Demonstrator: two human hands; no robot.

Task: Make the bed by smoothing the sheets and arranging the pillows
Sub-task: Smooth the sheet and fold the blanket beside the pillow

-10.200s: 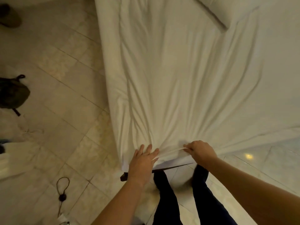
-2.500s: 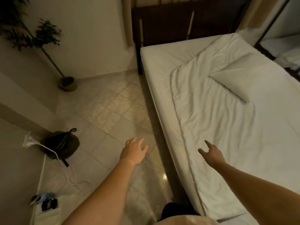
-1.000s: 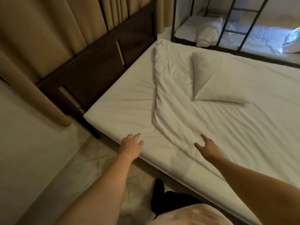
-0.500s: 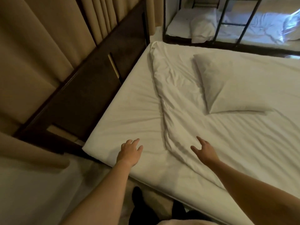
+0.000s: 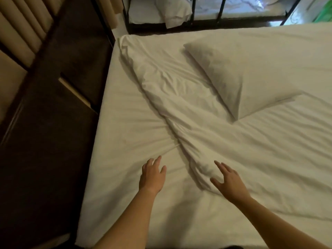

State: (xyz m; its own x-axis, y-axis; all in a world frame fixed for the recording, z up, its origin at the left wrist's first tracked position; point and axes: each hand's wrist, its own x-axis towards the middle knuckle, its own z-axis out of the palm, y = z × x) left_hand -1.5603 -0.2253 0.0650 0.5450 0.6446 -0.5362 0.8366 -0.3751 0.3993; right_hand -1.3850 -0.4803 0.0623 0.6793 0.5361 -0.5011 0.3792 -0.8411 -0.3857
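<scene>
Both hands reach with fingers spread and holding nothing, the left hand (image 5: 152, 174) over the bare sheet (image 5: 129, 108) near the mattress's head-end edge, the right hand (image 5: 229, 180) at the bunched blanket (image 5: 179, 97) edge, likely to pull it straight toward the headboard (image 5: 59, 97).

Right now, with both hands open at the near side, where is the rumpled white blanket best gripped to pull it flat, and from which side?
Probably the blanket by its bunched edge, the raised fold beside the right hand. Come from the bare fitted sheet on the left, fingers slid under the fold: it stands proud there, while the pillow lies on the blanket farther in.
</scene>
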